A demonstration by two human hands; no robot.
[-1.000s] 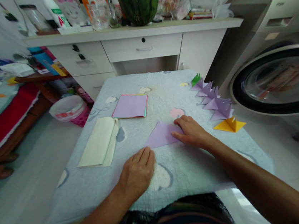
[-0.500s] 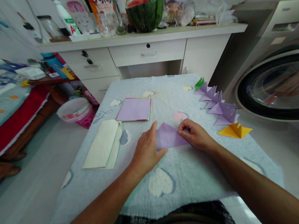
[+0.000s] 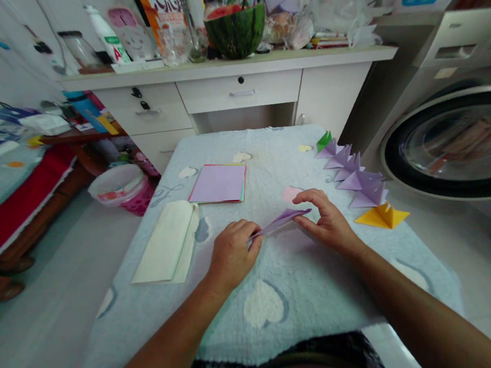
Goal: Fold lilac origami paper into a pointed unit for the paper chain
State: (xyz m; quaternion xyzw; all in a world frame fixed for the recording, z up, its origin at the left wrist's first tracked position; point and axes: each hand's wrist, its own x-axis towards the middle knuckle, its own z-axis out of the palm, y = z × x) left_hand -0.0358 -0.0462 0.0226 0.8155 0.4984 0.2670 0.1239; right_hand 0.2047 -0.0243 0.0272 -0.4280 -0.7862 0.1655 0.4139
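A folded sheet of purple origami paper is tilted nearly edge-on between my hands, just over the cloth. My left hand pinches its left end between thumb and fingers. My right hand has thumb and fingers apart, the thumb touching the underside of the paper's right end. Beyond the left hand lies a stack of square coloured paper, purple on top. To the right, a row of folded purple paper cranes stands between a green one and a yellow one.
A light-blue cloth with heart prints covers the table. At its left lies a folded pale-green paper or cloth. Behind stands a white cabinet bearing a cut watermelon. A washing machine is at the right, a pink bin at the left.
The purple paper, flat on the cloth before, is now lifted and tilted edge-on. My left hand has closed on its left end. My right hand's fingers have opened off the paper.
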